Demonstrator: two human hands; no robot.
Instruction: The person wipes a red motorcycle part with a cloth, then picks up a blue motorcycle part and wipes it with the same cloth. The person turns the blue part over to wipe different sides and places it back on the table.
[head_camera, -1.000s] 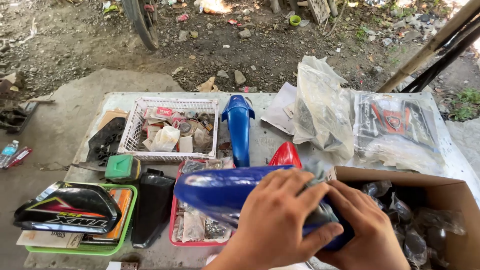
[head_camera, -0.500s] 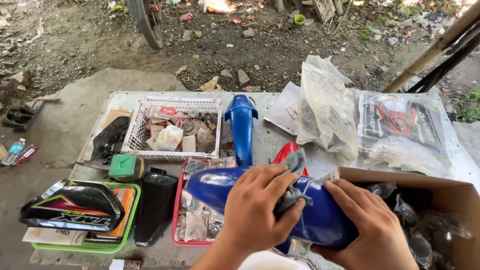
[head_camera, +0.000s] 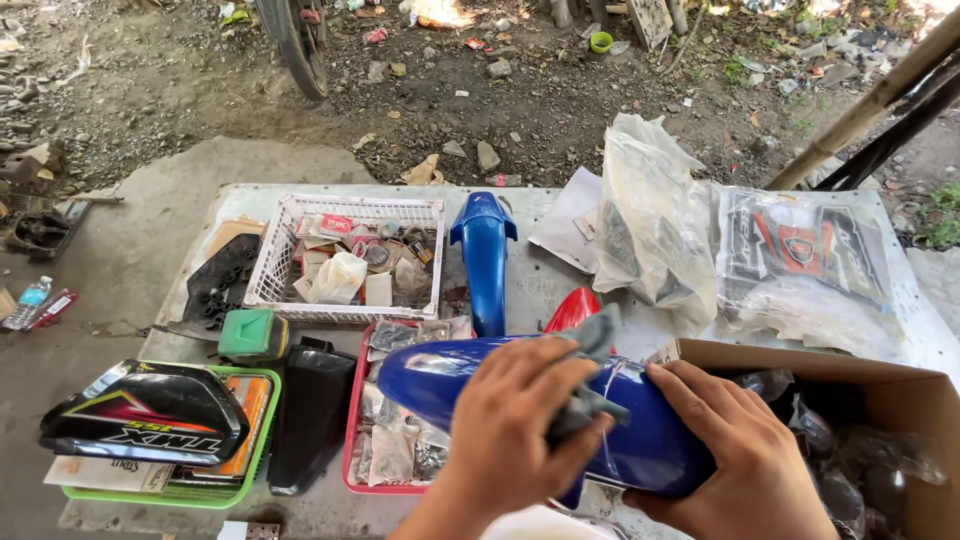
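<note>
A glossy blue motorcycle fender (head_camera: 440, 375) lies across my lap side of the table, held up over the red tray. My left hand (head_camera: 525, 425) presses a grey rag (head_camera: 592, 345) against the fender's top. My right hand (head_camera: 745, 455) grips the fender's right end from the side. A second blue fender (head_camera: 485, 255) lies flat farther back, and the tip of a red fender (head_camera: 573, 310) shows behind the rag.
A white basket (head_camera: 345, 207) of small packets, a red tray (head_camera: 350, 440) of bagged parts, a green tray (head_camera: 262, 430) with a black decorated panel (head_camera: 145, 410), a black cover (head_camera: 310, 410), plastic-bagged parts (head_camera: 650, 225) and an open cardboard box (head_camera: 880, 385) crowd the table. Dirt ground lies beyond.
My left hand has slid the rag leftward along the fender, then slightly back right. The fender has tilted and shifted a little; my right hand keeps its grip.
</note>
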